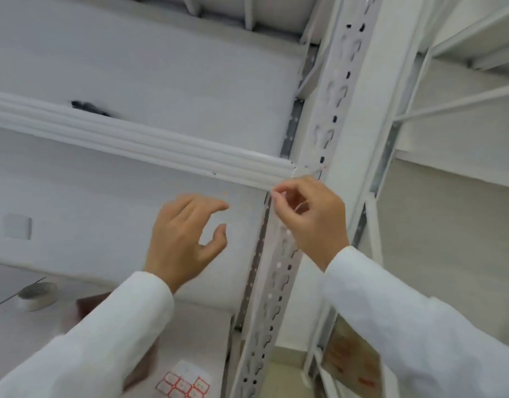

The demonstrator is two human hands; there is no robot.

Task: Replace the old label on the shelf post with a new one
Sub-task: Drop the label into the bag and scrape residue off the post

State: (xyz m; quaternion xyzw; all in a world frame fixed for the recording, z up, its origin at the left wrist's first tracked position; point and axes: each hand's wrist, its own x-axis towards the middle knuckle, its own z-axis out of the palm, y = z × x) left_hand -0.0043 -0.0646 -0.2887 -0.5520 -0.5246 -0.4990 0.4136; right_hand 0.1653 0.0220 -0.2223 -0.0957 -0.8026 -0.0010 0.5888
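Post (279, 271): perforated white upright, meeting the shelf beam (132, 139).
Right hand (310, 216): against the post just below the beam, thumb and forefinger pinched on something small and pale, probably a label; old or new cannot be told.
Left hand (184, 237): open, empty, beside the post.
Label sheet (184, 383): red-bordered spares, well below.
Progress: judged midway; fresh label not visibly fixed.
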